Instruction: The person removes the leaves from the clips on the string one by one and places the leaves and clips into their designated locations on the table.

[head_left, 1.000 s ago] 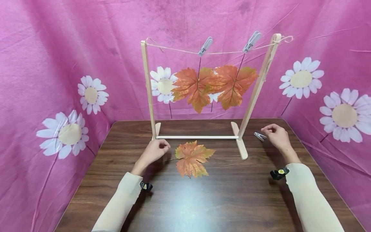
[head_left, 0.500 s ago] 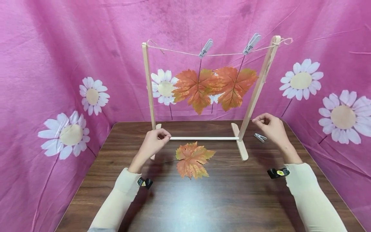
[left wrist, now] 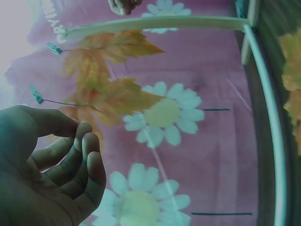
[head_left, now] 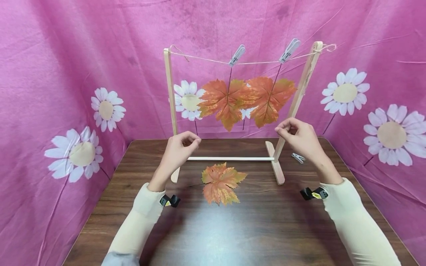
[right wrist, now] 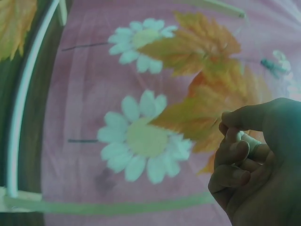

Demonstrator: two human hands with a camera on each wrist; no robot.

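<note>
My left hand (head_left: 181,147) is raised in front of the rack's left post, fingers loosely bent, thumb tip close to the fingertips and nothing held. Before the right post hovers my right hand (head_left: 297,136), bent in much the same way and holding nothing. Two orange artificial maple leaves, a left one (head_left: 221,101) and a right one (head_left: 271,99), hang by their stems from a string. Grey clothespins (head_left: 237,55) fasten them; the leaves overlap. Lower down, a third maple leaf (head_left: 221,184) lies flat on the table. A loose clothespin (head_left: 298,158) rests right of the rack.
The wooden rack has a left post (head_left: 169,88), a right post (head_left: 301,96) and a white bottom bar (head_left: 233,159). Its string (head_left: 203,58) sags between the post tops. Pink cloth (head_left: 139,40) with printed daisies encloses the brown table (head_left: 253,229).
Both hands have risen from the table. The right hand has moved up and left, away from the loose clothespin, and the left hand has moved up. The leaves and clothespins stay put.
</note>
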